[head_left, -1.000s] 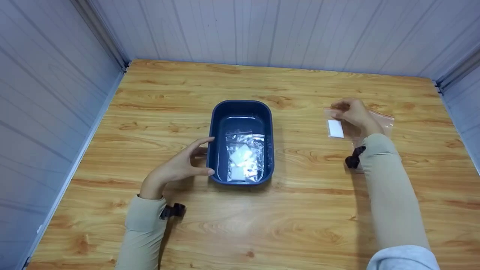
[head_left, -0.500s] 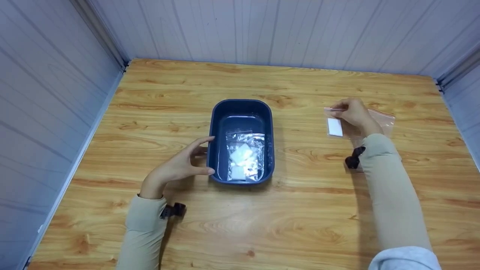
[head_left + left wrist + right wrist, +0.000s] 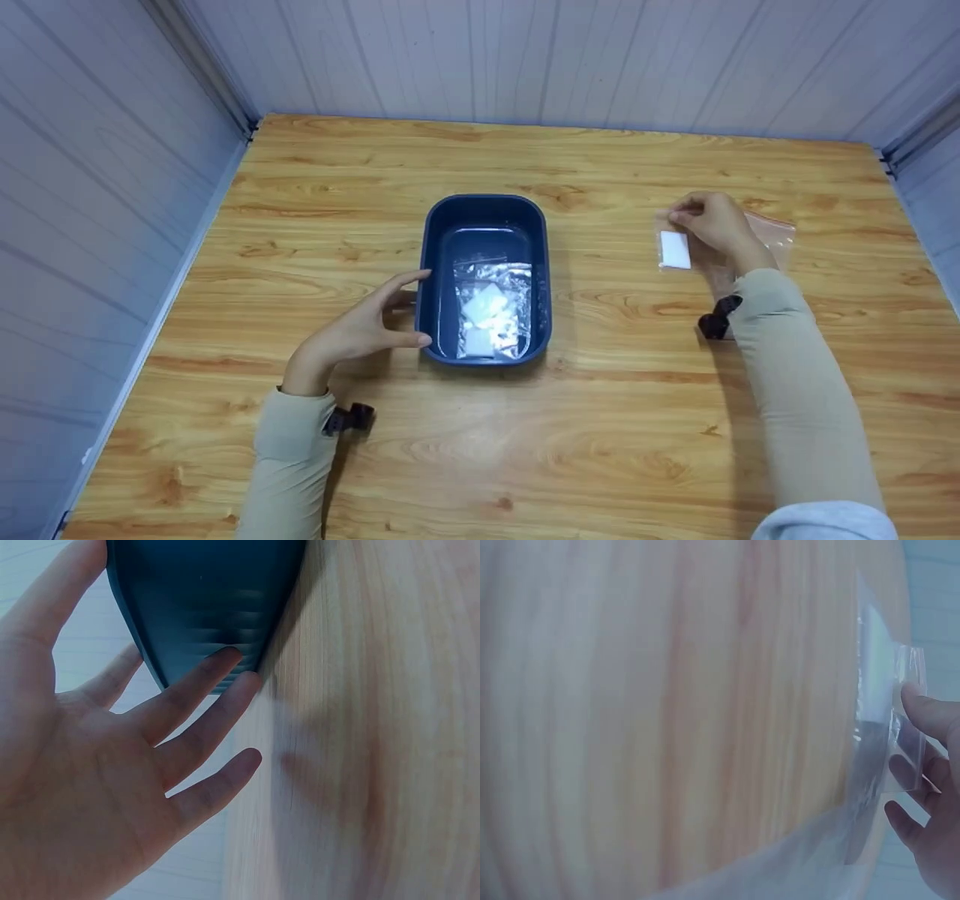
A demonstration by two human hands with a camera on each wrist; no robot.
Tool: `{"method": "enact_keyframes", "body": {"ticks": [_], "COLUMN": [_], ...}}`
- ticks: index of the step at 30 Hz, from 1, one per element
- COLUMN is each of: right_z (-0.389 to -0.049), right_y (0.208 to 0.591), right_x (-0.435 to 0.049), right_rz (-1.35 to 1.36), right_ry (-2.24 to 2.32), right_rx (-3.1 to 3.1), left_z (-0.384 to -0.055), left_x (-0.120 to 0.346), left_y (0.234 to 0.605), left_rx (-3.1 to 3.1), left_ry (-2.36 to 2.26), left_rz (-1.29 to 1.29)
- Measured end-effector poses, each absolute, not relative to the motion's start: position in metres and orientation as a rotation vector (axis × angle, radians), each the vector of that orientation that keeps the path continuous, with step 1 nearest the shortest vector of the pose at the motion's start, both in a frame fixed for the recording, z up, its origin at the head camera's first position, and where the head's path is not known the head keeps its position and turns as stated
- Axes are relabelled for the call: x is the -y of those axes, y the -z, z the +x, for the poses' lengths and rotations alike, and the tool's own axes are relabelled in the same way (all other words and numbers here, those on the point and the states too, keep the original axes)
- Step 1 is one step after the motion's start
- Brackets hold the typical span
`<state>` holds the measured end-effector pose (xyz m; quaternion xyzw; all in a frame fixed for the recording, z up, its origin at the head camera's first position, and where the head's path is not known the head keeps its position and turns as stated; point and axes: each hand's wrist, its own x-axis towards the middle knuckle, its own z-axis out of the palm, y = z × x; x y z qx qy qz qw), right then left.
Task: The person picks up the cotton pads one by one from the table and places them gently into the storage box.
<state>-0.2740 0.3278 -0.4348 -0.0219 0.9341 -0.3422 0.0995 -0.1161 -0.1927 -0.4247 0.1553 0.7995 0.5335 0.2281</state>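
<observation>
A dark blue bin (image 3: 549, 300) stands on the table, with flat clear bags (image 3: 517, 285) holding white pieces inside it. My left hand (image 3: 356, 330) rests its spread thumb and forefinger at the bin's left rim. In the left wrist view, extended fingertips lie along the bin's wall (image 3: 195, 592). Off to the right, my right hand (image 3: 716, 223) pinches the top edge of a small clear zip bag (image 3: 907, 664) between thumb and fingers. A white rectangle (image 3: 675, 250) shows inside that bag.
A larger clear zip bag (image 3: 776, 236) lies flat on the table, partly hidden beneath my right hand and wrist. Pale panel walls (image 3: 510, 60) enclose the wooden table (image 3: 480, 450) at the back and both sides.
My right hand now draws the small zip bag's top edge slightly up, and its white piece sits a little higher in view. My left hand stays at the bin's rim.
</observation>
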Motion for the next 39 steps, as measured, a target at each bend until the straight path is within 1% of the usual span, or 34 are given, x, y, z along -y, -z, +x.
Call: {"method": "enact_keyframes", "body": {"ticks": [15,25,28,39], "right_z": [-0.259,-0.241,-0.237,-0.219], "right_y": [0.395,0.376,0.370,0.356], "right_x": [-0.331,-0.332,-0.331,-0.318], "right_rz": [-0.138,-0.137,-0.165,-0.159], "right_ry": [1.012,0.970,0.975,1.039], "right_rx": [-2.895,-2.972,-3.004,-3.108], "left_z": [-0.118,-0.115,-0.115,-0.115], "left_x": [0.191,0.193,0.194,0.194], "left_y": [0.422,0.422,0.423,0.423], "left_rx": [-2.213,-2.217,-2.205,-2.167], "left_ry": [-1.440,-1.439,-1.460,-1.481], "left_rz": [0.379,0.356,0.391,0.385]}}
